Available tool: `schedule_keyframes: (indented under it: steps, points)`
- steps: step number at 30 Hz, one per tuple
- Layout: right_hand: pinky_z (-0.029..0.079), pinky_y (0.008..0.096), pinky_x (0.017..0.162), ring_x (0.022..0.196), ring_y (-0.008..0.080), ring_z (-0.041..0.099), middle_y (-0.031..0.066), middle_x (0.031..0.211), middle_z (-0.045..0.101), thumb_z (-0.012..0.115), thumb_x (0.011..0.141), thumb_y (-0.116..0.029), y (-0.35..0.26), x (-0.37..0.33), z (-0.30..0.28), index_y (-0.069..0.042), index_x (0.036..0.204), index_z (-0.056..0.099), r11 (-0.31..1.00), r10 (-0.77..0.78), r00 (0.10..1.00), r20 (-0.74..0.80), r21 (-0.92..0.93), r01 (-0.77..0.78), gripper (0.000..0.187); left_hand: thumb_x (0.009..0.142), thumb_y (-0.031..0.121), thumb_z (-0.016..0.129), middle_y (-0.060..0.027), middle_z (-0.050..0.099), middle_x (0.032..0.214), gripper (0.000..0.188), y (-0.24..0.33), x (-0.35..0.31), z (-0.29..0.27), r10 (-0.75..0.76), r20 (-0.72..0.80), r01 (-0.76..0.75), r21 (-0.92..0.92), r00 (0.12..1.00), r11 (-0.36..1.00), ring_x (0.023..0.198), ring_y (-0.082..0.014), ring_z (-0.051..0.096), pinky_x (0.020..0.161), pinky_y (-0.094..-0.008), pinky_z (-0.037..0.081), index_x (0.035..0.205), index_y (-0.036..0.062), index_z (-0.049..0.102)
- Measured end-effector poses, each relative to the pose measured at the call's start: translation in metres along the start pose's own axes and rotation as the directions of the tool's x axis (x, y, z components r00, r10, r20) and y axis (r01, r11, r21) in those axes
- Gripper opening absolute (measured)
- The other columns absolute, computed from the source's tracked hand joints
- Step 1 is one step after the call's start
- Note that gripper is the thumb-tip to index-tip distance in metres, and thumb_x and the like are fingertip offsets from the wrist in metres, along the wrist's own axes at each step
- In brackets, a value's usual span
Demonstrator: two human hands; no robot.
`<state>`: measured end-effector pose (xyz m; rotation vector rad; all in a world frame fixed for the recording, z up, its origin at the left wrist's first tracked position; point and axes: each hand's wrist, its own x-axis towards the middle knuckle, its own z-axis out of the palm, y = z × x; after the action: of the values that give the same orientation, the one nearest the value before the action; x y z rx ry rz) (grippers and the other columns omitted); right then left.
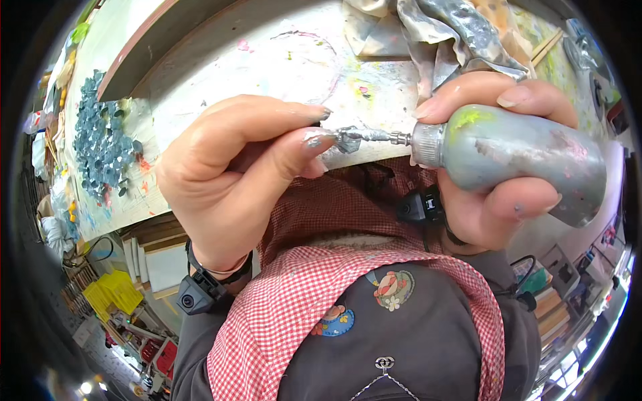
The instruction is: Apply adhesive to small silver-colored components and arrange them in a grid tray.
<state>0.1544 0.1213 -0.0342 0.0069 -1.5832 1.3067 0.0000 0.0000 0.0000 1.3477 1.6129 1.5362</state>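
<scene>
My right hand (471,210) is wrapped round a translucent squeeze bottle (535,160), greyish inside and smeared with yellow-green and pink paint. The bottle lies almost level, and its thin metal nozzle (384,136) points left. My left hand (224,160) is closed in a pinch, with silvery paint on thumb and fingertip. Between those fingertips sits a small blue-grey piece (348,140), partly hidden by the thumb. The nozzle's tip meets or overlaps this piece; whether they touch, I cannot tell. Both hands are above the near edge of a paint-stained table (267,70).
A heap of small blue-grey pieces (100,144) lies at the table's left. A raised brown-edged rim (137,50) curves behind it. Crumpled, paint-stained cloth (435,33) lies at the back right, near thin wooden sticks (548,47). A yellow item (114,294) is below left.
</scene>
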Motion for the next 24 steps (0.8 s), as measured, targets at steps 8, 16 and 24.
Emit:
schedule_keyframes:
  steps: [8,16,24]
  points:
    - [0.043,0.0235,0.050,0.054,0.0180,0.052,0.0227,0.076,0.057,0.036,0.086,-0.057,0.005,-0.002,0.004,0.000,0.110,0.036,0.997,-0.076,0.994,-0.073,0.013,0.077,0.062,0.074,-0.010,0.059,-0.0165,0.059,0.082,0.016,-0.009,-0.004,-0.010,0.165,0.048,-0.171,0.173,0.985,0.970,0.061,-0.0183,0.060,0.053,-0.0235,0.050,0.089,-0.0069,0.059]
    - [0.044,0.0222,0.041,0.048,0.0182,0.052,0.0235,0.072,0.056,0.036,0.087,-0.055,0.002,-0.002,0.003,0.003,0.109,0.036,0.990,-0.142,0.983,-0.114,0.007,0.143,0.061,0.071,-0.010,0.062,-0.0171,0.059,0.082,0.020,-0.008,-0.003,-0.009,0.274,0.106,-0.292,0.248,0.956,0.924,0.064,-0.0197,0.061,0.056,-0.0252,0.051,0.090,-0.0045,0.059]
    - [0.045,0.0247,0.051,0.053,0.0219,0.054,0.0249,0.074,0.057,0.036,0.087,-0.056,0.010,-0.001,0.007,0.005,0.109,0.035,0.977,-0.202,0.972,-0.122,0.038,0.208,0.065,0.071,-0.010,0.061,-0.0169,0.059,0.082,0.021,-0.008,-0.003,-0.009,0.301,0.132,-0.326,0.256,0.944,0.910,0.064,-0.0192,0.061,0.056,-0.0243,0.051,0.092,-0.0035,0.060]
